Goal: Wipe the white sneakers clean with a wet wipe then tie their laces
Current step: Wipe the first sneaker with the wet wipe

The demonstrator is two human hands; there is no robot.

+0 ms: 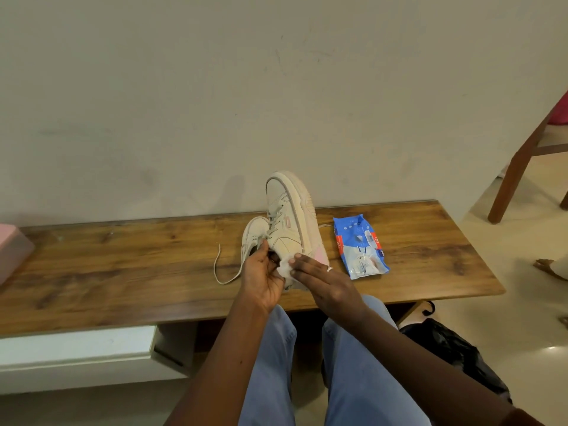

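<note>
While both hands [264, 272] [322, 281] wipe a sneaker [292, 216], the wipes pack [359, 245] lies beside it

**Bench, shoes, wipes**

Wooden bench [123, 272]. Raised sneaker [290, 219], toe up, held by left hand [262, 276]; right hand [322, 281] presses wipe [285, 267] against its heel. Second sneaker [253, 235] behind, lace [219, 269] trailing. Wipes packet [359, 245] just right.

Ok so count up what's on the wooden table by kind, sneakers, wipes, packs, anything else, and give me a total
Sneakers: 2, one tipped up in the left hand, the other sneaker behind it.
Wipes: 1, pressed on by the right hand.
Wipe packs: 1.
Pink boxes: 1, at the table's left edge.
Total: 5
</note>
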